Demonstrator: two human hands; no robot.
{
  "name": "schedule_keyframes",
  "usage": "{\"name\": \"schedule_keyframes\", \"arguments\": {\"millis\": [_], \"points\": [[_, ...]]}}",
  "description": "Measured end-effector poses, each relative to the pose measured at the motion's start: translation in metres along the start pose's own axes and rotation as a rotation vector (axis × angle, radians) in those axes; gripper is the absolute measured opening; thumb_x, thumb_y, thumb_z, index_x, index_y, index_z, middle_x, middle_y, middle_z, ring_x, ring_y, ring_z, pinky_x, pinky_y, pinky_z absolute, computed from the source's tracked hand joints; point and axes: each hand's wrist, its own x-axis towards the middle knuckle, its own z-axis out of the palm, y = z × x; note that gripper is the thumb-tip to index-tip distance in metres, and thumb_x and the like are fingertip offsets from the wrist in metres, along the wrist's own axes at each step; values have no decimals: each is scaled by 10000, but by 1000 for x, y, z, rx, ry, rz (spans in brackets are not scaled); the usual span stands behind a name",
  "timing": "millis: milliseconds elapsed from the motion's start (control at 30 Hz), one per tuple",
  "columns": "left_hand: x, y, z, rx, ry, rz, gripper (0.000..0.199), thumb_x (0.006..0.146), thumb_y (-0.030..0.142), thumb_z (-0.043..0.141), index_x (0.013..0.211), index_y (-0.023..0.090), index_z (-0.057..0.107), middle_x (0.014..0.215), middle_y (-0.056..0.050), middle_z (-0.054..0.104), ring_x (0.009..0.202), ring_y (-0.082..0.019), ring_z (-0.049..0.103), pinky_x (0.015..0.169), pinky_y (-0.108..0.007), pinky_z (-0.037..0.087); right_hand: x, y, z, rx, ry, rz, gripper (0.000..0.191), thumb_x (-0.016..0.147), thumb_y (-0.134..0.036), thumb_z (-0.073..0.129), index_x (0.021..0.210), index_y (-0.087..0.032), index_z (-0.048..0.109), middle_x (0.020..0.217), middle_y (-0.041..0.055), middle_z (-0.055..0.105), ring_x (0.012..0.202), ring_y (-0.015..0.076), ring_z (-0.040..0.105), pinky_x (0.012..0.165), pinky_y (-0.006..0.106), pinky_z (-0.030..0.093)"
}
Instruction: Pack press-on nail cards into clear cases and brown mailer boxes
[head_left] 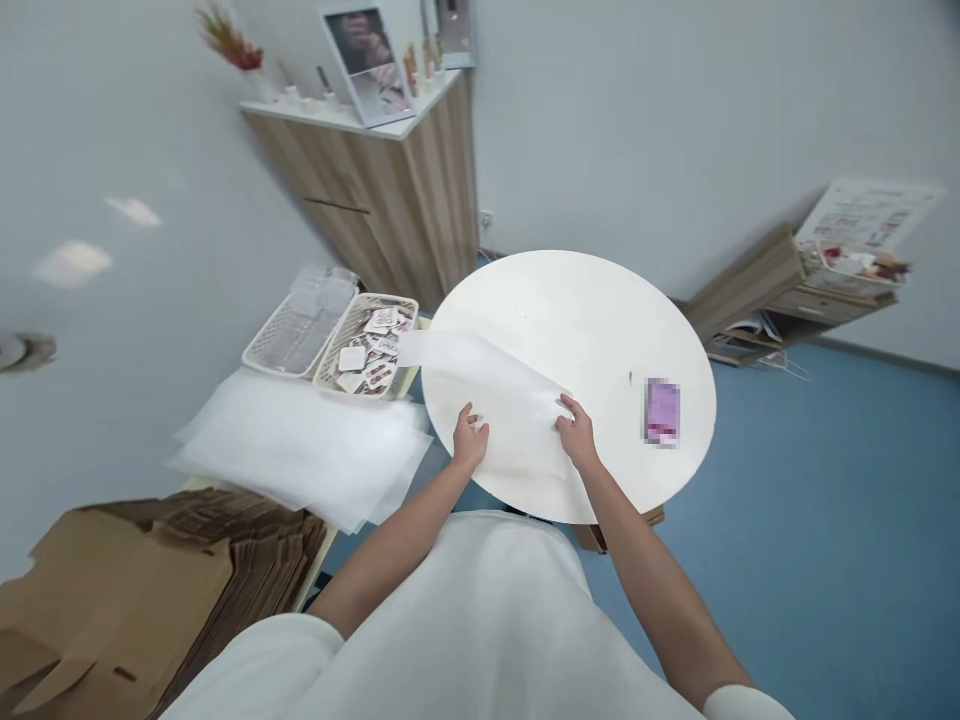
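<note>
A translucent white sheet [510, 400] lies over the front left part of the round white table [570, 300]. My left hand [470, 438] is at the sheet's near left side, its fingers curled on the sheet. At the right edge of the sheet, my right hand [576, 430] pinches it between thumb and fingers. A small white card [411, 348] shows at the sheet's far left end, by the table's rim. To the right of my right hand, a blurred-out purple item [663, 412] rests on the table.
Left of the table stand a basket of small cards [367, 350] and a basket of clear plastic pieces [300, 325]. Nearer are a pile of translucent sheets [300, 440] and stacked flat cardboard [135, 590]. A wooden cabinet [375, 200] stands behind; a low shelf [757, 285] is at right.
</note>
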Motion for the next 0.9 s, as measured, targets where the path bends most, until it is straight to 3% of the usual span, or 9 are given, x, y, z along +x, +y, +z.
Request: {"name": "schedule_keyframes", "arguments": {"millis": [133,300,433,500,600,667,767,900], "points": [[-1,6,37,121,-117,139,453,746,142,535,1189,183,452,1092,-99,546,1010,-228,525,892,-378,403,-2,43,-39,-126,41,61,537,706,-244,410,1240,-191,428,1248,73,494,909,189,572,853,371,443],[-5,5,57,365,-167,262,285,743,127,497,1012,170,581,1073,-100,568,1024,-243,530,913,-376,411,0,72,-57,-448,2,11,532,729,-240,431,1257,-171,409,1237,102,459,1116,227,443,934,375,372],[-8,2,60,515,-182,293,350,744,144,477,1088,145,541,1104,-114,534,1044,-237,508,918,-389,403,4,74,-58,-714,40,-59,538,738,-256,480,1265,-201,388,1384,126,273,1226,315,291,934,472,308],[-11,2,59,625,-157,321,394,737,168,491,1130,150,514,1173,-126,489,1093,-254,464,921,-405,388,6,72,-56,-801,2,-134,515,761,-256,466,1267,-225,374,1426,108,210,1263,317,230,947,496,256],[-17,4,58,812,-126,392,459,729,206,513,1185,185,471,1336,-134,354,1208,-315,334,940,-479,324,10,70,-53,-872,-120,-215,435,803,-249,408,1237,-224,397,1420,98,256,1288,281,210,962,488,210],[-21,5,57,898,-184,462,453,748,204,484,1200,212,457,1388,-112,304,1251,-321,271,952,-501,280,14,70,-51,-897,-155,-229,404,820,-245,374,1220,-211,411,1406,100,289,1292,264,216,963,482,197],[-23,6,54,956,-272,520,424,786,210,427,1209,225,451,1384,-95,333,1275,-296,246,964,-489,247,19,70,-49,-910,-159,-241,402,826,-245,347,1220,-200,407,1404,103,296,1295,251,219,964,475,186],[-20,5,51,968,-287,523,430,788,243,428,1218,229,445,1380,-98,343,1281,-298,243,968,-499,220,21,71,-49,-912,-147,-245,406,818,-240,345,1216,-198,410,1401,107,301,1294,250,224,960,475,185]]}}
